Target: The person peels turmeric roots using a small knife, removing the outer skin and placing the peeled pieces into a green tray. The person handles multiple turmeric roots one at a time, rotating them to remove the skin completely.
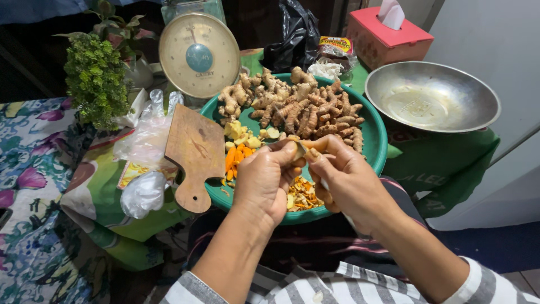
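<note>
Turmeric root [313, 144], orange and finger-shaped, is held above the near rim of a round green tray [376, 135]. Left hand [263, 179] curls its fingers closed around the root's left end, and right hand [344, 177] pinches the right end while gripping a small knife [301, 150] against it. Far in the tray lies a heap of unpeeled turmeric and ginger roots [298, 104]; peeled orange pieces [235, 159] and peelings [304, 196] lie near. A wooden cutting board [194, 153] leans on the tray's left rim. A kitchen scale [198, 54] stands far left, a metal bowl [432, 96] far right.
</note>
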